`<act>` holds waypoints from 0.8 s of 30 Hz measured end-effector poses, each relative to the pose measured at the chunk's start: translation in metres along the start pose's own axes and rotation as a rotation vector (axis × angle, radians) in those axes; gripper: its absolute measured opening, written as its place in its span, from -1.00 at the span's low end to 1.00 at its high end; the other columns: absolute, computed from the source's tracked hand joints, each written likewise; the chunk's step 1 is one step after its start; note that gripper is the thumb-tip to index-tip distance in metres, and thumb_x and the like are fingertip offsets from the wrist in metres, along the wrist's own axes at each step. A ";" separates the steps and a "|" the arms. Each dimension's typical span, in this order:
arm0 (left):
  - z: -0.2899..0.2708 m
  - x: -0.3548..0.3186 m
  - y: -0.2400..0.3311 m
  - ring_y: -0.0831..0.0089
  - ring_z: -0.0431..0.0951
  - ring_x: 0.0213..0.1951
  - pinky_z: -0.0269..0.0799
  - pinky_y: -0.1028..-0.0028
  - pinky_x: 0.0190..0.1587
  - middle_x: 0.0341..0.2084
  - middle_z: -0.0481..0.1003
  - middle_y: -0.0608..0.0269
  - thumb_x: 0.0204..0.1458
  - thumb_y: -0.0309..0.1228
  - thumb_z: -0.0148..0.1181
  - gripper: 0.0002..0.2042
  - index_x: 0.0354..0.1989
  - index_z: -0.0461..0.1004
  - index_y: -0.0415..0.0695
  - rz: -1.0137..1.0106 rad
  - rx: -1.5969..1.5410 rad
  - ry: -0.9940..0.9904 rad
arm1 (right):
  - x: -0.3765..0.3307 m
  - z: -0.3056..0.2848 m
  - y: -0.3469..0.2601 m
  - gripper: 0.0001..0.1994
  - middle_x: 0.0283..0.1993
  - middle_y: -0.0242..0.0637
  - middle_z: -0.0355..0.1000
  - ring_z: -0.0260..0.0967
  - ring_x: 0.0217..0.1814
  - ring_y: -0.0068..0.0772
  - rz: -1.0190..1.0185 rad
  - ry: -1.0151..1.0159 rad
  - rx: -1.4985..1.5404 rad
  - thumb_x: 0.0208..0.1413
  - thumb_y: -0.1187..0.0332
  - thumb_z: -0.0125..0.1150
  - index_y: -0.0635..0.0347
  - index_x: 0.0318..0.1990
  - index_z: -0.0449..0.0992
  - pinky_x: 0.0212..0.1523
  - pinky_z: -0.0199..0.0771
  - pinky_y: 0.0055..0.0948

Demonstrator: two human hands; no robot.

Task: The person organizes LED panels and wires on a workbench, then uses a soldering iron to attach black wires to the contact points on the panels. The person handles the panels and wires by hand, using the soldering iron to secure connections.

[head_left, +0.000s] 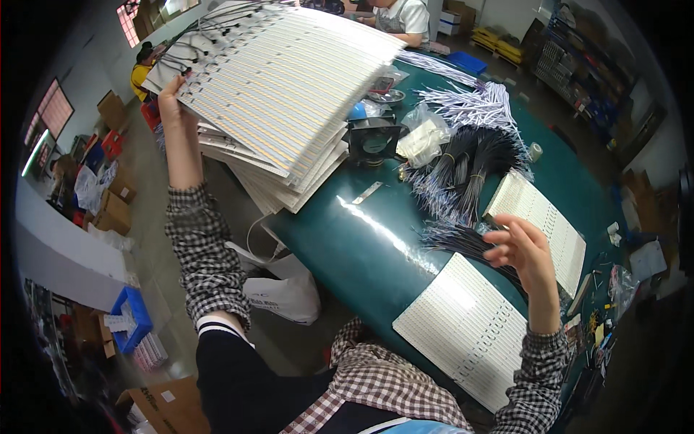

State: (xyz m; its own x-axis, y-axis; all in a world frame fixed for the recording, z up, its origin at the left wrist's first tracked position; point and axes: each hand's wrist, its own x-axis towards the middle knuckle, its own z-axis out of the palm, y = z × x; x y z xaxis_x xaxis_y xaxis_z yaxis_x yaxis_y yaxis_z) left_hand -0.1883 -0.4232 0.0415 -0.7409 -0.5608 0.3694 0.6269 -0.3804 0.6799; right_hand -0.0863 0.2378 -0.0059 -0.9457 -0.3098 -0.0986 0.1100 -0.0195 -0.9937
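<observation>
At the far left, my left hand [172, 101] grips the left edge of a large white circuit-board panel [289, 79] lined with rows of yellowish strips. Black wires [199, 43] with dark ends lie along that panel's far left side. It rests over a thick stack of similar panels [282, 189] at the table's left edge. My right hand [524, 249] hangs with its fingers apart, holding nothing. Below it on the table lies another white circuit-board panel [463, 325], and a further panel [546, 224] lies just beyond the hand.
Bundles of black wires [470, 170] and white wires [477, 108] cover the green table [325, 239] farther back. A small black fan [372, 141] and a plastic bag [426, 137] stand near the stack. Another person [405, 18] sits across the table. A white bag [285, 293] hangs below the table edge.
</observation>
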 end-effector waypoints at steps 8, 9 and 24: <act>-0.019 0.044 -0.059 0.08 0.50 -0.10 0.36 0.18 0.05 -0.16 0.50 -0.11 0.09 -0.37 -0.06 -0.68 -0.12 0.40 -0.41 -0.094 0.029 0.237 | -0.075 -0.098 0.025 -0.62 -0.23 -0.19 0.52 0.52 -0.39 -0.50 0.046 0.581 0.011 0.25 0.22 0.02 0.34 0.07 0.37 -0.44 0.53 -0.64; -0.023 0.045 -0.069 0.10 0.50 -0.12 0.37 0.18 0.04 -0.19 0.50 -0.10 0.09 -0.37 -0.06 -0.69 -0.16 0.40 -0.40 -0.113 0.023 0.230 | -0.087 -0.108 0.032 -0.62 -0.23 -0.22 0.52 0.51 -0.40 -0.52 0.036 0.643 0.016 0.24 0.21 0.04 0.32 0.07 0.38 -0.44 0.52 -0.65; -0.065 0.062 -0.119 0.17 0.51 -0.21 0.40 0.21 -0.05 -0.26 0.50 0.04 -0.07 -0.48 0.09 -0.79 -0.26 0.42 -0.31 -0.196 0.131 0.284 | -0.236 -0.165 0.119 -0.62 -0.10 -0.41 0.50 0.49 -0.32 -0.68 -0.115 1.137 0.288 0.22 0.21 0.09 0.12 0.15 0.37 -0.42 0.51 -0.75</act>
State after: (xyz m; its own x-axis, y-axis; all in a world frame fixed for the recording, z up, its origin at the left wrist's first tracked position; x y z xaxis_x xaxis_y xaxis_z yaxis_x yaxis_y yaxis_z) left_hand -0.2935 -0.4604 -0.0573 -0.7363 -0.6751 0.0461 0.4299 -0.4141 0.8023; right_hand 0.0993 0.4653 -0.1092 -0.6675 0.7306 -0.1437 -0.0666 -0.2508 -0.9658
